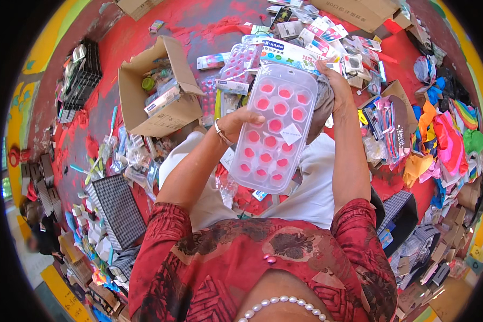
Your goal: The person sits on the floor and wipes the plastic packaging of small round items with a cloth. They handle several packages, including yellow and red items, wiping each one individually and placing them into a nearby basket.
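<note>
I hold a packaged ice cube tray (285, 155) upright in front of my lap, a clear plastic case with rows of pink round cups, a white label and a printed header card (290, 52) on top. My left hand (240, 123) is closed on its left edge, thumb across the front. At the upper right corner, by the card, my right hand (335, 86) grips it. A grey thing (323, 102), whose kind I cannot make out, shows behind the tray beside my right wrist. Another pink ice cube tray (239, 63) lies beyond, partly hidden.
An open cardboard box (158, 88) with mixed goods stands at the left. Small packages (327, 35) are heaped on the red floor ahead. Colourful plastic bags (451, 131) pile up at the right. A checked bin (116, 209) lies left of my lap; black crates (80, 72) are stacked beyond.
</note>
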The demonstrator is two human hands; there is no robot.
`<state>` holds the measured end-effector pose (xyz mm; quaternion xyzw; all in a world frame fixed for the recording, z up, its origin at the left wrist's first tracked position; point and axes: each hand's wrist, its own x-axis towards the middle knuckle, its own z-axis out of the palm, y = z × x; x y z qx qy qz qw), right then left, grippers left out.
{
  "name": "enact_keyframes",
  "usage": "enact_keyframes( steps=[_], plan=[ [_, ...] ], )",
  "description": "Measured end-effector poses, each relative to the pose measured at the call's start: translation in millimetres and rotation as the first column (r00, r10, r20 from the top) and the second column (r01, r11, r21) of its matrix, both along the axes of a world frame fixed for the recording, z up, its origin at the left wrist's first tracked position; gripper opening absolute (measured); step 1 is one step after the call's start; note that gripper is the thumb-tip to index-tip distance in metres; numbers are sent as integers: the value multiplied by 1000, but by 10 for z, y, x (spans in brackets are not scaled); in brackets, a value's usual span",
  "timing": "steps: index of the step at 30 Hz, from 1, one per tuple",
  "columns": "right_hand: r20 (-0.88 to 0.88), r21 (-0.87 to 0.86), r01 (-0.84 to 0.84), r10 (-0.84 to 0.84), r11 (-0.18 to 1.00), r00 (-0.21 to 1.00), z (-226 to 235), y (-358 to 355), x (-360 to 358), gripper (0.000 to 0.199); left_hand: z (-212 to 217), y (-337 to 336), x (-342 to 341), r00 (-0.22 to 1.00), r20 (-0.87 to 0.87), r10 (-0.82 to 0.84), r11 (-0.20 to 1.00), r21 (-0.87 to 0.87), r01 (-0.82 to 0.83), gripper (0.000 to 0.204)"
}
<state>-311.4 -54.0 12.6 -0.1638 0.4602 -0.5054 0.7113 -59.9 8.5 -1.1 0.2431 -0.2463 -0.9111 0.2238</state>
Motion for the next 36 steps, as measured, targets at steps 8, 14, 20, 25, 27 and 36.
enact_keyframes(
  steps=[8,14,20,25,27,36],
  plan=[
    [-43,-248,-22,12,969,999,42,50,101,33,266,-126,151,901,277,333,535,-843,62,83],
    [-604,-192,-117,-23,974,796,-129,9,167,37,290,-127,115,885,351,307,798,-601,-38,86],
    [-490,-409,338,-516,848,703,198,33,248,33,122,-221,100,915,248,319,948,-72,-311,82],
    [-796,-568,-592,-199,571,571,148,407,906,26,-136,-224,28,935,92,342,939,14,-345,62],
    [-902,-414,-797,-320,441,291,12,455,999,39,-151,-197,56,912,254,321,947,-87,-309,56],
    [-828,-542,-452,-542,708,145,-170,64,581,20,63,66,-67,957,105,271,944,-226,-242,80]
  ],
)
